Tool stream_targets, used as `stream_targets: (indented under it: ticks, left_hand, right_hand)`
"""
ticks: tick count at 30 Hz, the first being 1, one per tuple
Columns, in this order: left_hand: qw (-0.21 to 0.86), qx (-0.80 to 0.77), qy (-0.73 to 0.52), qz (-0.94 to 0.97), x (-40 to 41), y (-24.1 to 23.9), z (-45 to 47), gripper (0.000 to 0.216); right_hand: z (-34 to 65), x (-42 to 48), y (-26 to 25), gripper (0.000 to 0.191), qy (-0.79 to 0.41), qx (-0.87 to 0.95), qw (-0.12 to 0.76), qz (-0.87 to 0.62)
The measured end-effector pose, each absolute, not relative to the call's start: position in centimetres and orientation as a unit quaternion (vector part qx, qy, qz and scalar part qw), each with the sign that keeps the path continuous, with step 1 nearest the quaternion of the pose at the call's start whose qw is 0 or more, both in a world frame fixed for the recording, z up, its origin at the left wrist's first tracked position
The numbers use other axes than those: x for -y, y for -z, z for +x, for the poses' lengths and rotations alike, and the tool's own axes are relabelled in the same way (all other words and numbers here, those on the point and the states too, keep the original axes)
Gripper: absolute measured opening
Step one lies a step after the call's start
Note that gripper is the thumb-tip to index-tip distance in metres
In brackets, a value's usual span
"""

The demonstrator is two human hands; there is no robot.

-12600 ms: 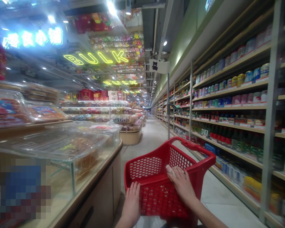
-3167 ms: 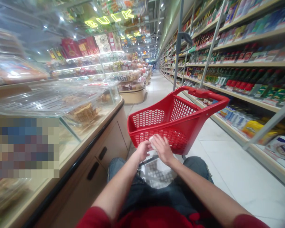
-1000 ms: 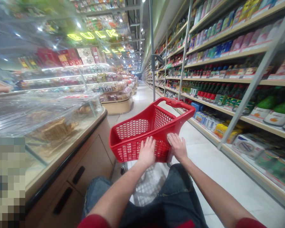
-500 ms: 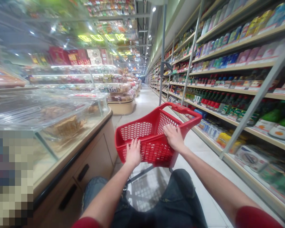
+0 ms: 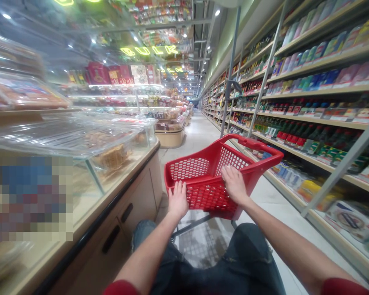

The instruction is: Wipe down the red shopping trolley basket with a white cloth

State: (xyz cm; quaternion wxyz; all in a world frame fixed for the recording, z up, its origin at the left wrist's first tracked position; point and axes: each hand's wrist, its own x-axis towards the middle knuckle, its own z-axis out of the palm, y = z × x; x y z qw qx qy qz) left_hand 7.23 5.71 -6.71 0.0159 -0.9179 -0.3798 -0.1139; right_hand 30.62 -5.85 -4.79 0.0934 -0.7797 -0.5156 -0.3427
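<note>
A red plastic shopping cart with perforated sides stands close in front of me, its handle at the upper right. My left hand grips the near rim by the cart's left end, fingers hooked over the edge. Farther right along the same side, my right hand has its fingers bent over the rim; the thumb is hidden. No goods show in the visible part of the basket. My knees are just below the cart.
To my left runs a wooden display counter with clear covers over packaged food. Tall shelves of cans and bottles line the right, with a grey metal post before them. The tiled aisle stretches ahead between displays.
The cart, both hands and the surroundings have shifted right in view as my head turned slightly left. Both hands have kept their places on the rim.
</note>
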Motion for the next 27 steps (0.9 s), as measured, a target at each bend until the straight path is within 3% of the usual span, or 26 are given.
stream_targets:
  ticks: [6,13,18,27]
  left_hand:
    - [0.028,0.384,0.115,-0.916,-6.2,6.5,5.9,0.07]
    - [0.017,0.394,0.113,-0.912,-6.5,7.0,5.3,0.073]
    - [0.02,0.4,0.117,-0.909,-5.4,6.9,5.2,0.07]
    - [0.009,0.365,0.141,-0.92,-3.7,6.0,5.3,0.061]
  right_hand:
    - [29.7,4.1,5.1,0.049,0.297,0.596,0.075,-0.742]
    - [27.7,2.9,4.9,0.051,0.258,0.499,0.105,-0.821]
    - [23.7,1.3,6.1,0.054,0.225,0.616,0.1,-0.748]
    - [26.1,2.0,5.0,0.051,0.205,0.59,0.087,-0.776]
